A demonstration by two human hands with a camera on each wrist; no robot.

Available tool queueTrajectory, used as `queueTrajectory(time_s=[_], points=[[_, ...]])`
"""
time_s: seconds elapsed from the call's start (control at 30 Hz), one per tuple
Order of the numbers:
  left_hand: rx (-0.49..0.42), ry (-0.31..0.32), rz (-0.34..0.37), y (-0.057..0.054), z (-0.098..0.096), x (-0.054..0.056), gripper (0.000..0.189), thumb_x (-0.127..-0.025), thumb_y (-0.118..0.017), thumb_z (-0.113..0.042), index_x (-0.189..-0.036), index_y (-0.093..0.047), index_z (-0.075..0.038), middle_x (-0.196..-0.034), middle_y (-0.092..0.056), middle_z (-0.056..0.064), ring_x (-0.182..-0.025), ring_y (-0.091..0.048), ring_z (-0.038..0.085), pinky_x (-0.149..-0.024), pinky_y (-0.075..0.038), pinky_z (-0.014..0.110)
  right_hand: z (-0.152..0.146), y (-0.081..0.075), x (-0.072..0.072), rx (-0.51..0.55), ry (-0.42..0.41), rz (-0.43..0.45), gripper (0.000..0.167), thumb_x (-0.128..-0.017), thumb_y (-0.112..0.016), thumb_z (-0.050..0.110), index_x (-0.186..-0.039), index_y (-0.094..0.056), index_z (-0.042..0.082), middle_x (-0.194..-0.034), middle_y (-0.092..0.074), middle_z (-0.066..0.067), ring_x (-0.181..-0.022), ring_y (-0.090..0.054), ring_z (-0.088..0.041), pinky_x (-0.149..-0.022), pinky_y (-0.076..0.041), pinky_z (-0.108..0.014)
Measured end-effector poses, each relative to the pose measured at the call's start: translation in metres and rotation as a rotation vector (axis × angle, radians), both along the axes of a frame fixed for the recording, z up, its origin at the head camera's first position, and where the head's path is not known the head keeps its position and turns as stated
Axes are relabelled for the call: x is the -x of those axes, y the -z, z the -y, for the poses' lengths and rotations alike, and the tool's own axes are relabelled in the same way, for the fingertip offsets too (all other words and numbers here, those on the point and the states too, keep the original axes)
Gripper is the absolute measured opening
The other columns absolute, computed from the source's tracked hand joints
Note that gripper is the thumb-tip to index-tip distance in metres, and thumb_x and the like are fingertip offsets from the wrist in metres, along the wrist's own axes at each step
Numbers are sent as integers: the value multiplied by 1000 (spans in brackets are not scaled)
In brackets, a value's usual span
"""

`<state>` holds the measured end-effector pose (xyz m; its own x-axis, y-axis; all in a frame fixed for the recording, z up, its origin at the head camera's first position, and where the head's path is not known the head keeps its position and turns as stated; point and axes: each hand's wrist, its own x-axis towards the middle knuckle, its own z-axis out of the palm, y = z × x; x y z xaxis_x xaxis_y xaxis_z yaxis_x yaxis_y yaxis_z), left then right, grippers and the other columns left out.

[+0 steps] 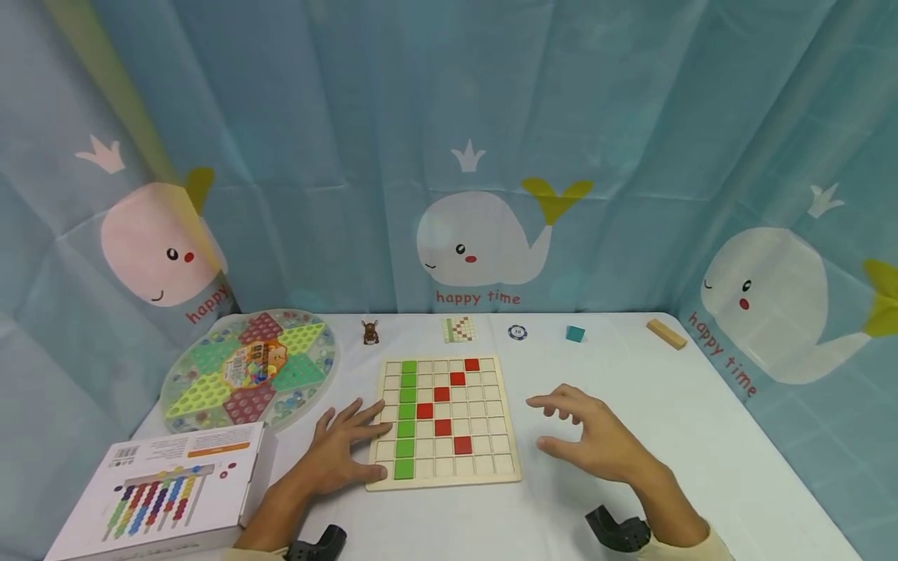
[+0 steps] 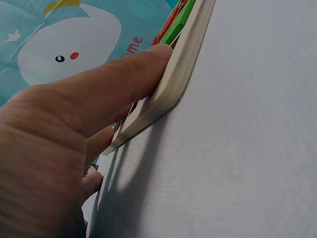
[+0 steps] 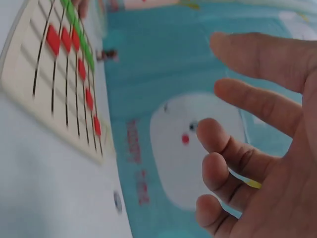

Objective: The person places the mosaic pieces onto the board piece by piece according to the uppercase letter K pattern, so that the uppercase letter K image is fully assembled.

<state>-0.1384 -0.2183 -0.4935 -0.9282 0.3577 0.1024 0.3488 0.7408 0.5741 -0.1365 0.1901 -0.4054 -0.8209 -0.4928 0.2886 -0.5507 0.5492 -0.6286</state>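
A square wooden grid board (image 1: 480, 427) lies on the white table. Green tiles (image 1: 405, 428) fill one column near its left side, and several red tiles (image 1: 462, 445) run in two slanting lines to the right of it. My left hand (image 1: 340, 452) rests on the board's left edge with fingers spread; in the left wrist view its thumb (image 2: 143, 69) lies on top near the corner. To the right of the board, my right hand (image 1: 596, 436) hovers with thumb and fingers apart, holding nothing.
Behind the board are a small brown animal figure (image 1: 370, 333), a pattern card (image 1: 459, 329), a poker chip (image 1: 517, 333), a teal cube (image 1: 575, 333) and a wooden block (image 1: 666, 333). At left lie a round Chinese checkers set (image 1: 288, 397) and a white box (image 1: 175, 491). Curtains (image 1: 337, 156) enclose the table.
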Motion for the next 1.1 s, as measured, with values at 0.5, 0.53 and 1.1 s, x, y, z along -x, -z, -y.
queueTrajectory(time_s=[0.5,0.53,1.1], points=[[-13,8,6,0,-2,0,72,-67,-79,-55,-125,-67,-13,-147,-43,5,-140,-21,41,-104,0,66,-76,40,8,-113,186,102,45,-79,-81,21,-121,-66,12,-94,-58,0,-82,-49,-24,-62,-41,-31],[-16,10,5,0,-1,0,72,-67,-79,-54,-125,-67,-13,-147,-43,6,-140,-21,41,-104,0,66,-79,43,9,-128,200,140,45,-79,-81,23,-121,-66,12,-94,-58,-1,-82,-48,-24,-62,-41,-30],[-11,-2,3,-1,-1,-1,72,-67,-79,-55,-125,-67,-13,-147,-44,5,-140,-21,40,-105,-1,65,-84,65,15,-282,290,248,24,-77,-80,12,-99,-70,17,-86,-53,4,-77,-46,-16,-63,-42,-29]])
